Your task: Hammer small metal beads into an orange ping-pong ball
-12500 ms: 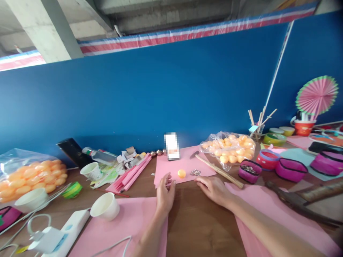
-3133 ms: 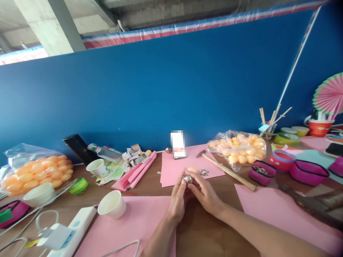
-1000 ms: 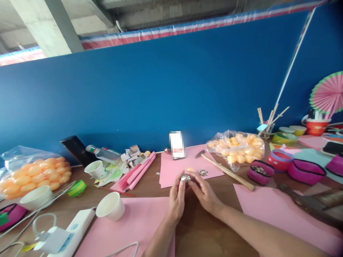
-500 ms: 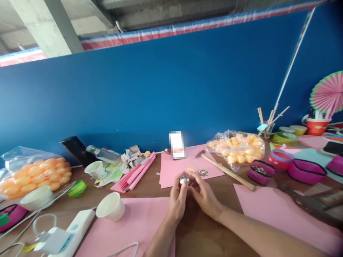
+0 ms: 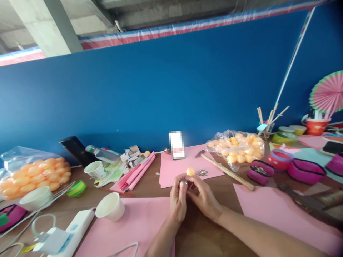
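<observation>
A ball covered in shiny silver studs is cradled in my left hand, whose thumb lies over its near face. My right hand is curled in from the right, with its fingertips against the ball's far right side. Whether a small stud is between those fingertips is hidden. Just beyond my hands a plain orange ball rests on pink paper. Beside it lies a little pile of silver tacks.
A hammer lies to the right, before a clear bag of orange balls. Magenta pouches stand further right. At left are a white bowl, a power strip and another bag of orange balls. A blue partition rises behind.
The studded ball has turned and sunk slightly in my hands, which have dipped a little. More of the plain orange ball now shows beyond my fingers.
</observation>
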The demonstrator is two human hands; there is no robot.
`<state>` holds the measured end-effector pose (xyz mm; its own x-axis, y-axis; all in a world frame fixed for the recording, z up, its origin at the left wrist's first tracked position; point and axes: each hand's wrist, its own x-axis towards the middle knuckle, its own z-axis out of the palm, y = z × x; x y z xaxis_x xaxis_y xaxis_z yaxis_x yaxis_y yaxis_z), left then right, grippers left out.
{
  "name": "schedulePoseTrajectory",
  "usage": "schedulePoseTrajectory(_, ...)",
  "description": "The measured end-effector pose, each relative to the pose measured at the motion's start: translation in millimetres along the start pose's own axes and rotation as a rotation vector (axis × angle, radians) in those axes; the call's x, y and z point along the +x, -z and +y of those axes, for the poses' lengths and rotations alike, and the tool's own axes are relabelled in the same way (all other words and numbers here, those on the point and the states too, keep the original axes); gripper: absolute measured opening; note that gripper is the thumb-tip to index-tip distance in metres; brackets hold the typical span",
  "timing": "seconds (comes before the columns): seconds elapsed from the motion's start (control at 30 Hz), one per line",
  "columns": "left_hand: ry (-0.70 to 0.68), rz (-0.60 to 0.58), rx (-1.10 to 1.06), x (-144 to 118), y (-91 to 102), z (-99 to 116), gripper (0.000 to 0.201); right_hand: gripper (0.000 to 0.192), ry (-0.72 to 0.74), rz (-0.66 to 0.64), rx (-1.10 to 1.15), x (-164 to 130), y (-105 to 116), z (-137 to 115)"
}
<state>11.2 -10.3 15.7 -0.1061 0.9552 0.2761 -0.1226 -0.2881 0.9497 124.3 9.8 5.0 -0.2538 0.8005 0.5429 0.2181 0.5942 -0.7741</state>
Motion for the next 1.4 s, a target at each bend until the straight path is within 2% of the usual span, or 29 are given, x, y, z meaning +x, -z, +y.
schedulePoseTrajectory(0.13,0.064,-0.027,-0.073,-0.4,1.6,-0.9,0.033,0.03,0.006,-0.022,0.011,-0.6,1.0,1.7)
schedulePoseTrajectory(0.27,0.126,0.002,-0.142,-0.7,3.3,-6.3,0.041,0.034,0.018,-0.018,0.013,0.5,1.4,1.0)
schedulePoseTrajectory(0.4,0.094,0.033,-0.082,-0.1,3.5,-11.4,0.047,0.032,0.025,0.025,0.013,1.8,1.0,-0.9)
schedulePoseTrajectory(0.63,0.028,-0.001,0.096,0.4,2.4,-7.3,0.038,0.032,0.038,0.024,0.017,1.4,-0.5,1.2)
schedulePoseTrajectory(0.87,-0.004,-0.051,0.046,-2.0,-1.6,3.1,0.031,0.033,0.011,0.038,0.016,3.0,-0.6,0.1)
schedulePoseTrajectory(1.07,0.034,-0.094,-0.075,-2.0,1.7,-5.5,0.039,0.035,0.044,0.026,0.017,2.5,2.5,2.2)
schedulePoseTrajectory(1.23,0.08,-0.055,-0.08,-1.0,4.6,-15.6,0.044,0.039,0.043,-0.001,-0.006,1.2,3.3,1.2)
schedulePoseTrajectory(1.4,0.031,0.044,0.006,2.6,4.2,-15.5,0.049,0.039,0.052,0.026,-0.058,2.5,3.0,3.7)
